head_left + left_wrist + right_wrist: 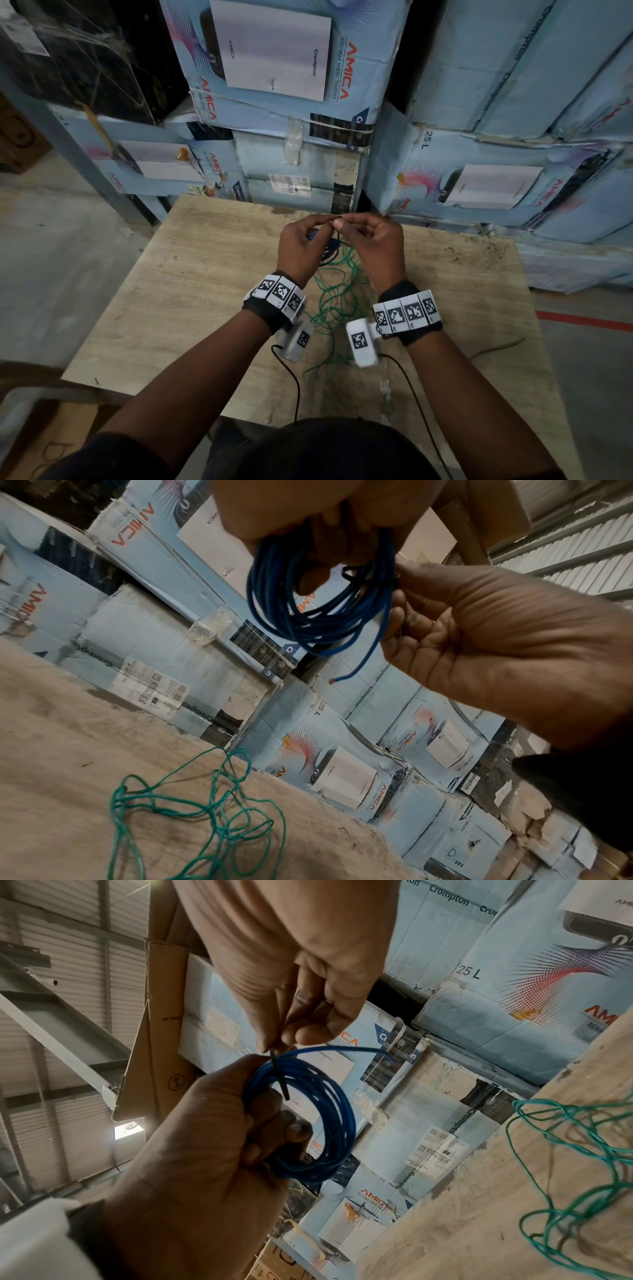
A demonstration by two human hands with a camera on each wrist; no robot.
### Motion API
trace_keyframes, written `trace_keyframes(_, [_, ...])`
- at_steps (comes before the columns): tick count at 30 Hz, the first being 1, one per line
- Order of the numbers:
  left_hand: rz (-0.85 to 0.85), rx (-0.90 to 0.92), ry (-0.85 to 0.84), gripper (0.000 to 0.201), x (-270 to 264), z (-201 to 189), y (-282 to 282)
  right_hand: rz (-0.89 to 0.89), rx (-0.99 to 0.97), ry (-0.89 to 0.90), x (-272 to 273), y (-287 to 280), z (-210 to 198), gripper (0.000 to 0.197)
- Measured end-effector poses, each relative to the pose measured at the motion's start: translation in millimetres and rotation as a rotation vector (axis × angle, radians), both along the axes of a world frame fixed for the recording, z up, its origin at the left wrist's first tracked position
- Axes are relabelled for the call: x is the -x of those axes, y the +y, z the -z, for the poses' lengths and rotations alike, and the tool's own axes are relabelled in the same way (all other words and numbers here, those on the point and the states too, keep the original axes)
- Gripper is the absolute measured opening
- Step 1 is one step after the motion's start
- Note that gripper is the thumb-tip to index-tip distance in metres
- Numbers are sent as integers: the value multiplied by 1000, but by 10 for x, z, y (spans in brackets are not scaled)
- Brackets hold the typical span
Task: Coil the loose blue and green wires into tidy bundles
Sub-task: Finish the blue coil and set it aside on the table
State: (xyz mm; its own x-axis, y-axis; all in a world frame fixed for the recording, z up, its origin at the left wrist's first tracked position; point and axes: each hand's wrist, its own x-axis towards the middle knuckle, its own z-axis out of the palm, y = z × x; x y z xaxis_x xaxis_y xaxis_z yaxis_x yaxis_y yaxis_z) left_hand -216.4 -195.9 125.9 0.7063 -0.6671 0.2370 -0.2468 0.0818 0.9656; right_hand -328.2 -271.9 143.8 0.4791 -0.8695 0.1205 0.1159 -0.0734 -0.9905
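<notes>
Stacked cartons (284, 68) loomed as the left hand (301, 245) gripped the blue coil (308, 1115); above the coil, right fingers (308, 1020) pinched a black tie (279, 1074).

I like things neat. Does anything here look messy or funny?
Yes. The green wire lies in a loose tangle on the table, not coiled. The blue wire, coiled in the left hand, has one end sticking out.
</notes>
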Motion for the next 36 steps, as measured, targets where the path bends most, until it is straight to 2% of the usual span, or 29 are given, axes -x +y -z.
trace_keyframes(8, [15,4,-49,17,44,-36,8,1,-18,-4,30,-7,6,11])
trace_keyframes(13, [22,-1,-49,16,65,-63,14,63,-6,-48,58,22,-31,13])
trace_keyframes(21, [17,2,-37,17,68,-78,31,39,52,-10,44,4,-41,11])
trace_keyframes(26, [19,2,-8,19,69,-101,25,29,23,-2,24,3,-13,14])
trace_keyframes(36, [13,-17,-66,17,59,-75,28,40,14,-10,11,-3,-24,11])
